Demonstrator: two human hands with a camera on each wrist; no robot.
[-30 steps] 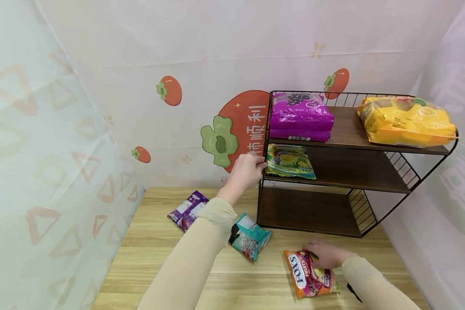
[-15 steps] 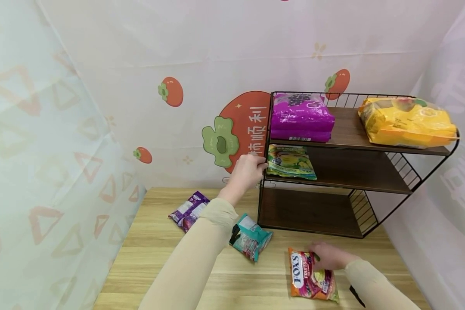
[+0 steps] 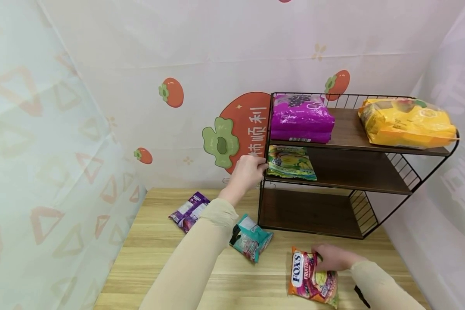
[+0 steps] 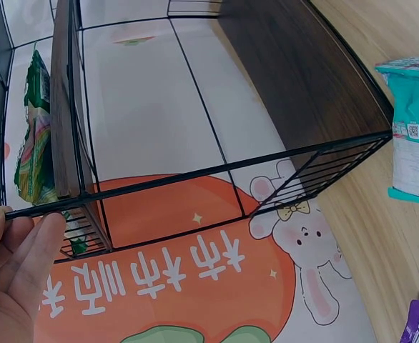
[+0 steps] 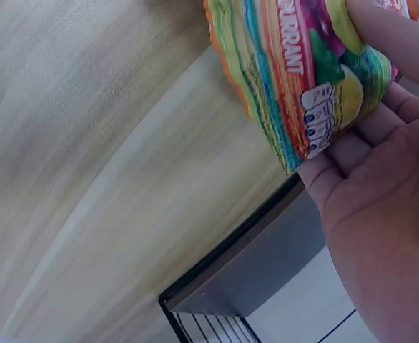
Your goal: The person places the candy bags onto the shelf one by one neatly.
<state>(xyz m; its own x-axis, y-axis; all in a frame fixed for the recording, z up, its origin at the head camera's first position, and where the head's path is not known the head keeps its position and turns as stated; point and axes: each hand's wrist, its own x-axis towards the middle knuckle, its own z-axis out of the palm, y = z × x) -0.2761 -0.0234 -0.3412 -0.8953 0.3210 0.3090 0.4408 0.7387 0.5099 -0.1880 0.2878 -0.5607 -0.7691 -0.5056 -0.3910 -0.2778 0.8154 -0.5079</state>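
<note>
My left hand (image 3: 248, 171) pinches the left side frame of a black wire rack (image 3: 358, 170) with dark wooden shelves. In the left wrist view, the thumb and fingers of that hand (image 4: 20, 261) close around the thin black rail. In front of the rack, my right hand (image 3: 335, 257) holds an orange Fox's fruit candy bag (image 3: 308, 277) by its far right side. The right wrist view shows the thumb on top of the candy bag (image 5: 313, 78) and the fingers underneath. A green candy bag (image 3: 292, 162) leans on the middle shelf, close to my left hand.
A purple bag (image 3: 302, 118) and a yellow bag (image 3: 408, 122) sit on the top shelf. On the wooden table (image 3: 151, 258) lie a teal bag (image 3: 252, 237) and a dark purple bag (image 3: 190, 211), left of the rack. Printed cloth walls (image 3: 159, 38) stand behind and on both sides.
My right hand has shifted slightly to the right with the Fox's candy bag, which has turned a little clockwise. My left hand stays on the rack frame.
</note>
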